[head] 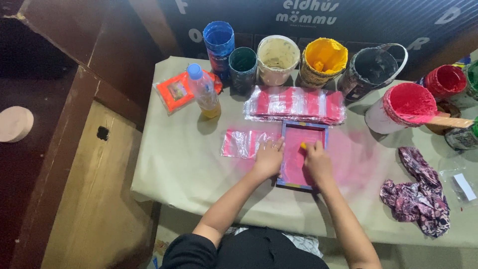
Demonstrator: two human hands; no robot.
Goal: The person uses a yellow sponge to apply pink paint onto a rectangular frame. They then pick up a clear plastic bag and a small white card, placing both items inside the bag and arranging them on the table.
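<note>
My arms are bare from my fingers up to above the elbows, with no watch, ring or bracelet that I can make out. My left hand (269, 158) and right hand (316, 160) are uncovered, no gloves. Further back from my fingers, short black sleeves (186, 249) and a black top cover me.

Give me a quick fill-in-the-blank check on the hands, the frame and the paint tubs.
1. The left hand presses on the ____ edge of the pink screen frame.
2. The right hand holds a small ____ piece against the screen.
3. The wooden stick rests across the tub of ____ paint.
4. The crumpled cloth lies to the frame's ____.

Missing words: left; yellow; pink; right
</note>
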